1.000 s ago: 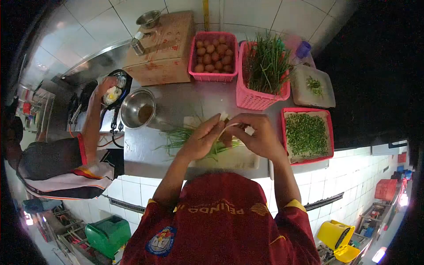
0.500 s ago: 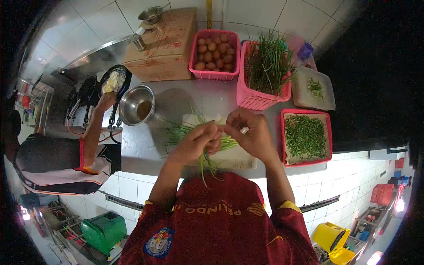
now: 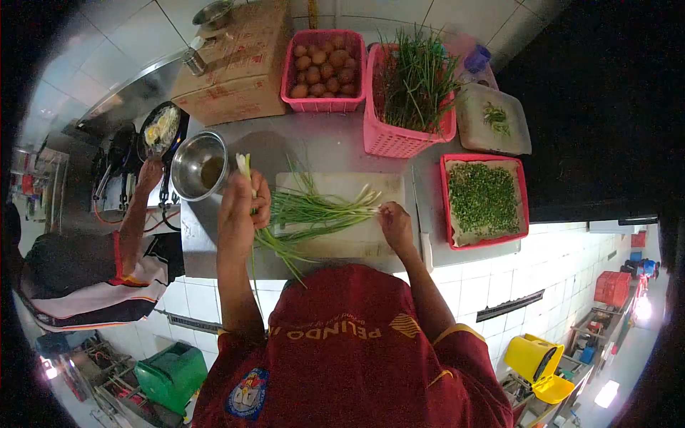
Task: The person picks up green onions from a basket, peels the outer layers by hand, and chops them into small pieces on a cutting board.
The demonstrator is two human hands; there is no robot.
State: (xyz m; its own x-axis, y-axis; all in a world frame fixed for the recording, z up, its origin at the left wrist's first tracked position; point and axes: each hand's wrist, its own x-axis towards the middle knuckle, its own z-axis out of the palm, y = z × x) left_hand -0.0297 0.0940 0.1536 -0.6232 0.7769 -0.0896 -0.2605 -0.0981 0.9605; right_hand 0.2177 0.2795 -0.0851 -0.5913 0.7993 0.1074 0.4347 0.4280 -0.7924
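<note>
My left hand (image 3: 242,207) is closed round a small bunch of spring onions, raised over the left end of the cutting board; their white ends (image 3: 244,165) poke up above the fist and green leaves trail below. More spring onions (image 3: 321,210) lie across the white cutting board (image 3: 342,246), white ends to the right. At those ends my right hand (image 3: 396,225) has its fingers pinched on a spring onion tip. A knife (image 3: 427,250) with a pale handle lies just right of the board, beside my right hand.
A steel bowl (image 3: 200,165) stands left. Behind are a carton (image 3: 235,78), a pink basket of eggs (image 3: 325,105) and a basket of spring onions (image 3: 403,143). Chopped greens fill a red tray (image 3: 485,200), near a lidded tub (image 3: 517,121). A co-worker's arm (image 3: 135,221) reaches to a pan (image 3: 178,135).
My hands have moved apart. The left went left and up with its bunch; the right came down to the white ends on the board. Board and knife now show more.
</note>
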